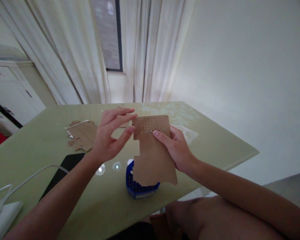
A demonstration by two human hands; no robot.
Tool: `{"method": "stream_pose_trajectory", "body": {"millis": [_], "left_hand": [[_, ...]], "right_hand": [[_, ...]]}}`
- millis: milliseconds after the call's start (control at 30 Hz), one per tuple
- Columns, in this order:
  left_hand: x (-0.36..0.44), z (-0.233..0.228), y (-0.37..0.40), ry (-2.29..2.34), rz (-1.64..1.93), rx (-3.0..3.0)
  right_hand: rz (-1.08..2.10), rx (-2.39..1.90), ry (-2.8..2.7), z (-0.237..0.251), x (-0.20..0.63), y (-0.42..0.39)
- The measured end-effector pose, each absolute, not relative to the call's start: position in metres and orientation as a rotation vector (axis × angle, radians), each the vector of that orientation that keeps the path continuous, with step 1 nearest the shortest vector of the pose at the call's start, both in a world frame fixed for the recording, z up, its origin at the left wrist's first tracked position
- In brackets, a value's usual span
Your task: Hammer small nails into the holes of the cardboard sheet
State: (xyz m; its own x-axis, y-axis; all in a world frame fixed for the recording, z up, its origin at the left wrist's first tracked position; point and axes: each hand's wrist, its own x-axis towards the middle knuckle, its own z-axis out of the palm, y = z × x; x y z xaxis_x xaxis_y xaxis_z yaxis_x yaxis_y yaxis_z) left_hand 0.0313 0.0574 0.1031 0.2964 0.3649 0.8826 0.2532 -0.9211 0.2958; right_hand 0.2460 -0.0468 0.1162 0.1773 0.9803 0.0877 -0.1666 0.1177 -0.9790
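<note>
A brown piece of cardboard [155, 156] with rows of small holes near its top is held up over the table. My right hand [177, 146] grips its right edge, thumb on the front face by the lowest holes and fingers behind. Close to the upper left edge is my left hand [115, 133], fingers spread; whether a fingertip touches the edge I cannot tell. Under the cardboard's lower end stands a blue tray with small round cells [141, 193], partly hidden by the cardboard.
Torn cardboard pieces [83, 135] lie in a pile at the left. A dark flat object [65, 166], a white cable [37, 175] and a white device [7, 213] are nearer me. Behind my right hand lies a thin whitish sheet [188, 133]. Curtains [155, 50] hang beyond the table [210, 146].
</note>
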Motion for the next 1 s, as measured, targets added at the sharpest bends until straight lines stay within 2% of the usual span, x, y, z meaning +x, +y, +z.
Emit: {"method": "stream_pose_trajectory", "body": {"millis": [100,333,567,633,800,1000], "left_hand": [[0.034,0.109,0.047,0.399,1.59,2.663],[0.052,0.101,0.034,0.381,1.809,2.508],[0.023,0.137,0.011,0.371,1.942,2.264],[0.009,0.137,0.034,0.567,1.63,2.339],[-0.008,0.087,0.116,1.362,0.197,2.499],[0.0,0.035,0.142,1.54,-0.03,2.441]], "right_hand": [[1.025,-1.108,-1.094,0.117,0.245,-0.048],[0.998,-1.085,-1.216,0.119,0.243,-0.05],[1.005,-1.181,-1.028,0.11,0.249,-0.042],[0.981,-1.151,-0.993,0.112,0.25,-0.042],[0.991,-1.125,-0.975,0.119,0.248,-0.043],[1.129,-1.114,-0.906,0.117,0.246,-0.042]]}}
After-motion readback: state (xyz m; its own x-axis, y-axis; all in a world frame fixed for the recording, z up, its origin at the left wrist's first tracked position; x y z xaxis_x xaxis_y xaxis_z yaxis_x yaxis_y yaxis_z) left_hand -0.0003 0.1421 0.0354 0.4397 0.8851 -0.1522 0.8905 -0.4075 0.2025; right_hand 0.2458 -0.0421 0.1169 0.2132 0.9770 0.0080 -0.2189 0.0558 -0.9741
